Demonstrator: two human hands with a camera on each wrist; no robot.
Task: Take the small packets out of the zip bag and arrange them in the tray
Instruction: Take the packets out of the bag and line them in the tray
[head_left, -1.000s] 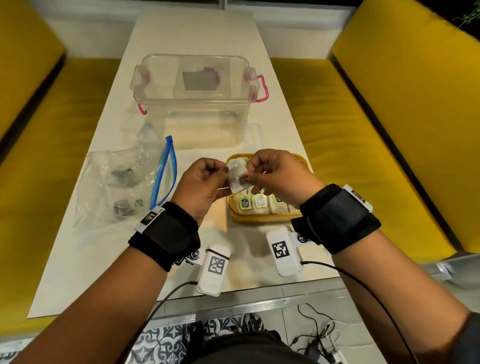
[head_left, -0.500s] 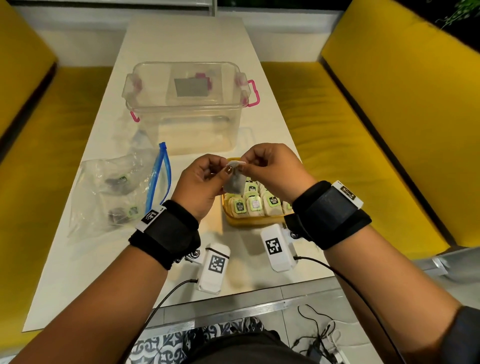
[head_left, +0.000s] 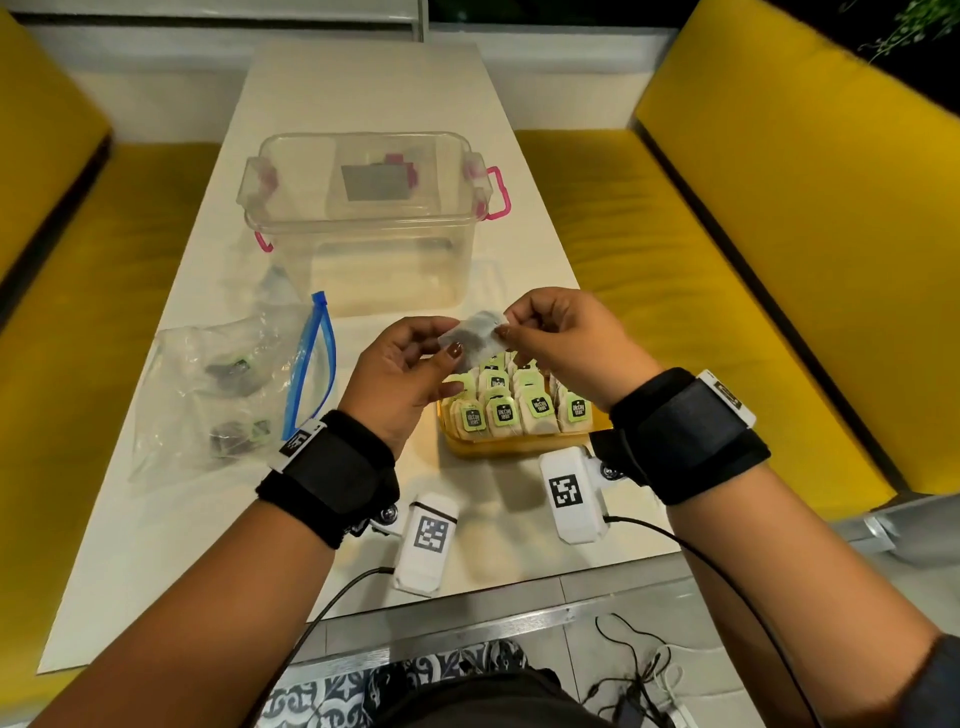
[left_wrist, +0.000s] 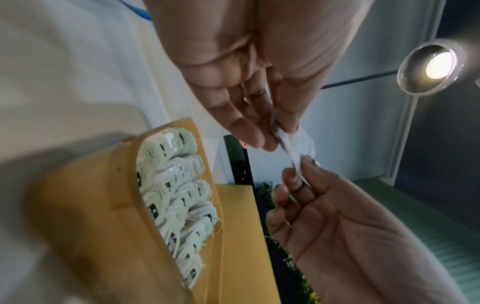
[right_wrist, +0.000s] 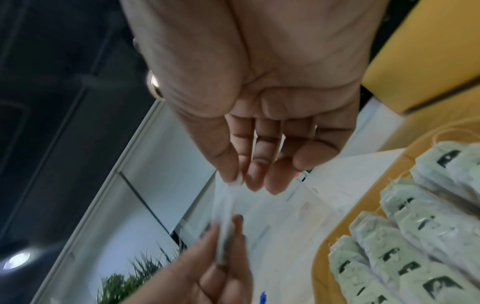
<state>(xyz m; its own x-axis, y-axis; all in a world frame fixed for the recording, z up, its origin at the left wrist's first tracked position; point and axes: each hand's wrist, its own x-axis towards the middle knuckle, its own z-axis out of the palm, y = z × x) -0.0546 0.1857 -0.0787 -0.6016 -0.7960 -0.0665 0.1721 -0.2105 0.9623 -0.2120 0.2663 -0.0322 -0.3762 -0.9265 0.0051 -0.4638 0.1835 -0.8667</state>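
1. A long white surface (head_left: 363, 104) ran between two yellow benches (head_left: 779, 260).
2. Compared with a second earlier, the packet (head_left: 475, 336) had risen higher above the tray (head_left: 498, 449); left hand (head_left: 400, 374) and right hand (head_left: 561, 343) each pinched an edge with their fingers (left_wrist: 241, 125).
3. The tray held upright rows of green-tagged packets (head_left: 519, 405); the zip bag (head_left: 218, 384) at the left kept a few; a clear tub (head_left: 363, 218) stood behind.

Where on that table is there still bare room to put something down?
Bare table lies beyond the clear plastic box, and near the front edge left of the wrist cameras, below the zip bag. The yellow tray looks packed with packets, and both hands crowd the space above it.
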